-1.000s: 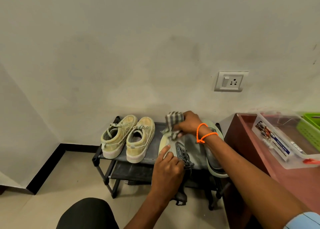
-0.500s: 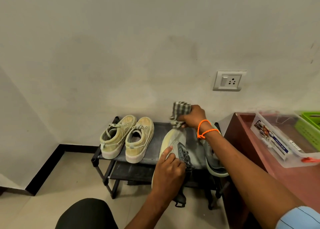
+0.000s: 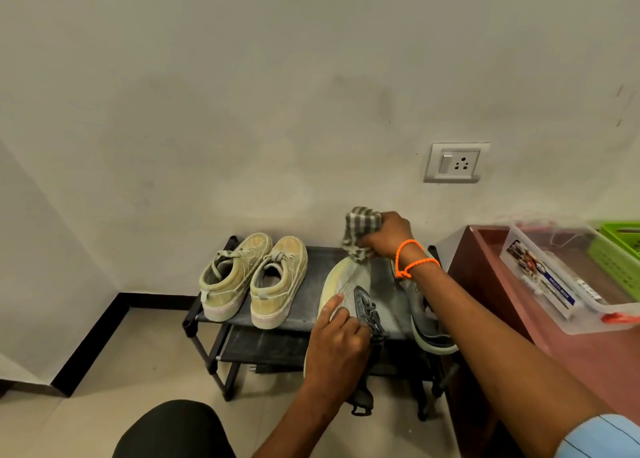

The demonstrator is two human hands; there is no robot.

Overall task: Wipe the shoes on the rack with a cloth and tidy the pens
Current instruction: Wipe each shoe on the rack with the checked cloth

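Meanwhile left hand (image 3: 337, 343) grips grey shoe (image 3: 349, 284), right hand (image 3: 389, 234) bunches cloth (image 3: 360, 227); clear box (image 3: 568, 284) contents unclear.

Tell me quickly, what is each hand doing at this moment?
Left hand: grips the grey shoe, index finger straight along its side.
Right hand: fingers curled round the cloth, at the shoe's toe.

The right hand (image 3: 388, 234) reaches farthest forward, arm nearly straight, fingers curled tight in a grip, orange cord looped round the wrist. The left hand (image 3: 337, 341) sits nearer, wrist bent, fingers curled down, index finger extended forward.
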